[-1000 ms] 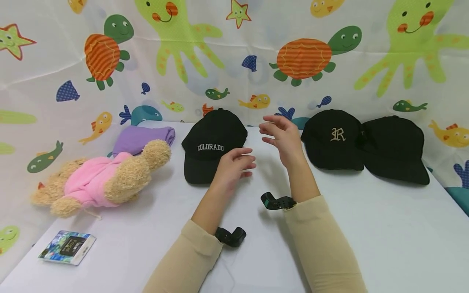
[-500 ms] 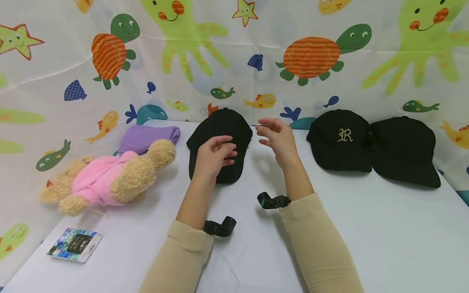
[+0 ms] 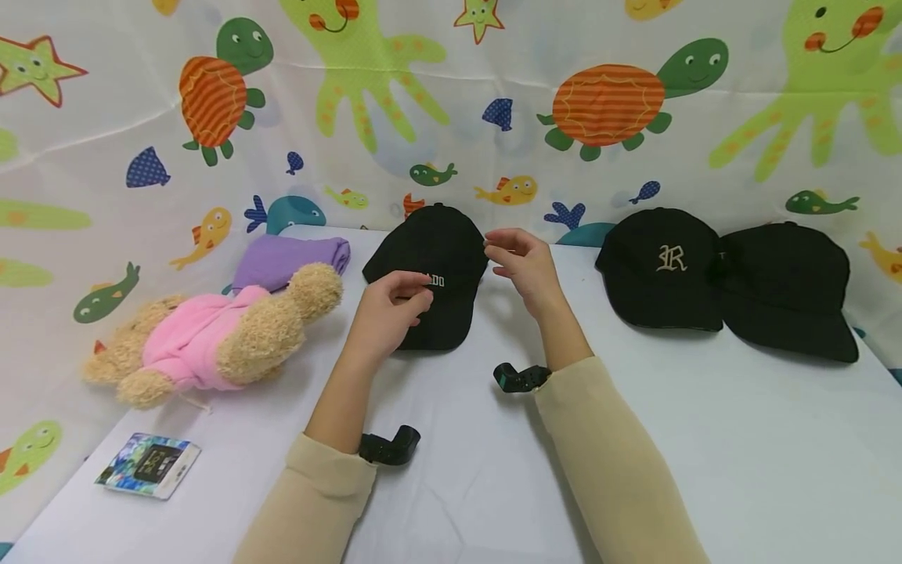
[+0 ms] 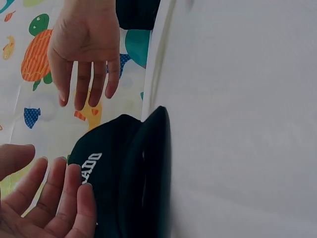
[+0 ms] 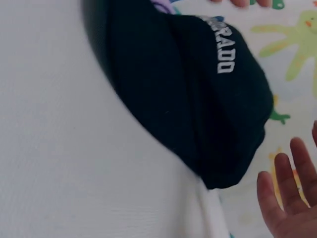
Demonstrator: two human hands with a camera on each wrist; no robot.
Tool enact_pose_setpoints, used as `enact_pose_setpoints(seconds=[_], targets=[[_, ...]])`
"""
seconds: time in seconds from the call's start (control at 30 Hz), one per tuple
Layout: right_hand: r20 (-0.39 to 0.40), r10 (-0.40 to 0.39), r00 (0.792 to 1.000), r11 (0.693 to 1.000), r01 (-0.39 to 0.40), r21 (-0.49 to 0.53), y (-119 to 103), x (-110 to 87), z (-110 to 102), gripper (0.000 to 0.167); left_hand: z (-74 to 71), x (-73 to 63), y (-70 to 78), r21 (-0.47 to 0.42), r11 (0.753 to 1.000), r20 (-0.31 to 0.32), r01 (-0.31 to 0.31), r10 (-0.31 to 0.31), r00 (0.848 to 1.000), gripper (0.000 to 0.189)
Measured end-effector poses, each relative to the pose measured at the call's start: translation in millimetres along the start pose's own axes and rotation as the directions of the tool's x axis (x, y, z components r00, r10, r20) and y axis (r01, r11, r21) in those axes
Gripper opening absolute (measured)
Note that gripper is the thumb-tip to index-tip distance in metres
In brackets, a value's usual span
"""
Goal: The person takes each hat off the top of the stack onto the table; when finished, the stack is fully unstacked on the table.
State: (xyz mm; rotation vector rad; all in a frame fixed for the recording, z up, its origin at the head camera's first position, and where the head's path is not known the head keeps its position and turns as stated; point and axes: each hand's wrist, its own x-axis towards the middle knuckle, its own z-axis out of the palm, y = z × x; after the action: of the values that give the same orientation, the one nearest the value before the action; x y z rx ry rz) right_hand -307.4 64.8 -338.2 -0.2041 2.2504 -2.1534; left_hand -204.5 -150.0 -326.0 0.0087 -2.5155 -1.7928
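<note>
A black baseball cap with white COLORADO lettering lies at the middle back of the table. My left hand hovers in front of its left side, hiding part of the lettering and brim; the fingers are loosely bent and hold nothing. Just off the cap's right edge is my right hand, its fingers relaxed with nothing in them. In the left wrist view the left hand faces the cap, apparently without gripping it. The right wrist view has the right hand apart from the cap.
Two more black caps overlap at the right: one with a gold R, one plain. At the left lie a teddy bear in pink, a folded purple cloth and a small colourful packet. A printed curtain hangs behind.
My left hand has moved left across the front of the COLORADO cap, uncovering its right side. The right hand has shifted slightly left towards the cap. The caps and the bear stay put.
</note>
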Motion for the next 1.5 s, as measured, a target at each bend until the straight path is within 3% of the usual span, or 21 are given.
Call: enact_pose_setpoints(seconds=[0.2, 0.33, 0.47, 0.6, 0.73, 0.97, 1.07, 1.3, 1.5], targets=[[0.001, -0.021, 1.000, 0.999, 0.021, -0.047, 10, 7.6, 2, 0.031, -9.8, -1.6, -6.9, 0.031, 0.999, -0.005, 0.043, -0.043, 0.999, 0.032], [-0.013, -0.043, 0.999, 0.995, 0.042, -0.086, 14, 9.8, 2, 0.029, -16.6, -1.7, -14.2, 0.140, 0.988, -0.013, 0.067, -0.066, 0.998, 0.032], [-0.014, -0.048, 0.999, 0.991, 0.045, -0.123, 15, 10.7, 3, 0.028, -21.8, -0.9, -23.6, 0.246, 0.962, -0.069, 0.117, -0.103, 0.992, 0.031], [0.035, -0.058, 0.998, 0.984, 0.063, -0.169, 15, 12.4, 8, 0.029, -26.5, 0.5, -31.9, 0.262, 0.951, -0.146, 0.167, -0.132, 0.980, 0.033], [0.051, -0.055, 0.997, 0.978, 0.064, -0.199, 16, 12.7, 10, 0.028, -29.1, 0.7, -33.3, 0.289, 0.933, -0.163, 0.213, -0.172, 0.972, 0.046], [0.052, -0.033, 0.998, 0.975, 0.043, -0.216, 20, 12.7, 8, 0.030, -28.3, 0.7, -29.1, 0.373, 0.873, -0.202, 0.315, -0.255, 0.946, 0.066], [0.057, -0.043, 0.997, 0.975, 0.054, -0.215, 20, 12.6, 9, 0.029, -27.9, 0.7, -26.5, 0.383, 0.864, -0.201, 0.328, -0.269, 0.942, 0.070], [0.052, -0.044, 0.998, 0.971, 0.054, -0.231, 19, 12.5, 12, 0.029, -27.2, 1.4, -25.2, 0.366, 0.867, -0.193, 0.337, -0.284, 0.939, 0.075], [0.076, -0.040, 0.996, 0.975, 0.056, -0.215, 18, 11.3, 17, 0.030, -27.1, 2.8, -26.2, 0.319, 0.862, -0.216, 0.393, -0.338, 0.916, 0.087]])
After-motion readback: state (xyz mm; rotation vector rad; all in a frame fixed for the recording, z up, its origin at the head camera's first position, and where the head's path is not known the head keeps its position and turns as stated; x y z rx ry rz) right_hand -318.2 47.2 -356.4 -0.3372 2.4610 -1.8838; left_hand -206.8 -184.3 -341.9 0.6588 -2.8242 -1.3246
